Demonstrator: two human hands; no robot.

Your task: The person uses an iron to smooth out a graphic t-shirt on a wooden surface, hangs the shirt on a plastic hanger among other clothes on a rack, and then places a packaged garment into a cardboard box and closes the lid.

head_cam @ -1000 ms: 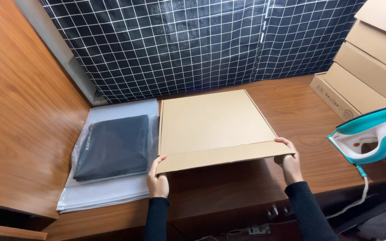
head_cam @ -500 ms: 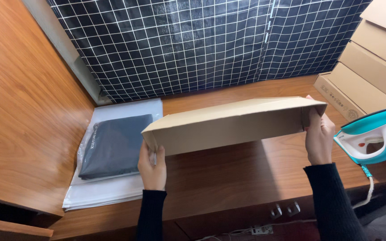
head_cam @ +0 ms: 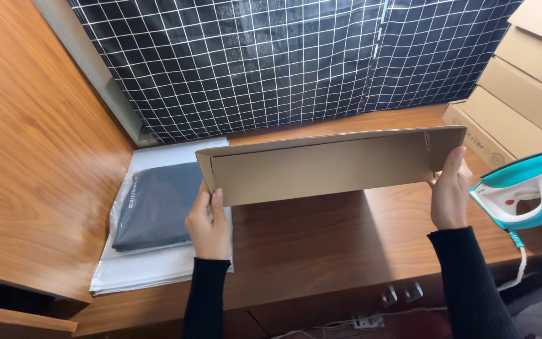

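Observation:
A flat brown cardboard box (head_cam: 327, 166) is lifted off the wooden table (head_cam: 308, 251) and tilted up, its underside facing me. My left hand (head_cam: 208, 223) grips its lower left corner. My right hand (head_cam: 450, 188) grips its right end, thumb on the near face. Both arms wear black sleeves. To the left of the box, a dark folded garment in a clear plastic bag (head_cam: 155, 204) lies on a stack of white sheets (head_cam: 152, 270).
A teal and white clothes iron (head_cam: 525, 188) stands at the right table edge, its cord hanging down. Stacked cardboard boxes (head_cam: 522, 94) rise at the right. A black grid-patterned cover (head_cam: 283, 56) hangs behind the table. A wooden panel (head_cam: 26, 144) flanks the left.
The box lay flat on the table a second ago; both hands have raised it and tipped it upright, and it now faces me more squarely.

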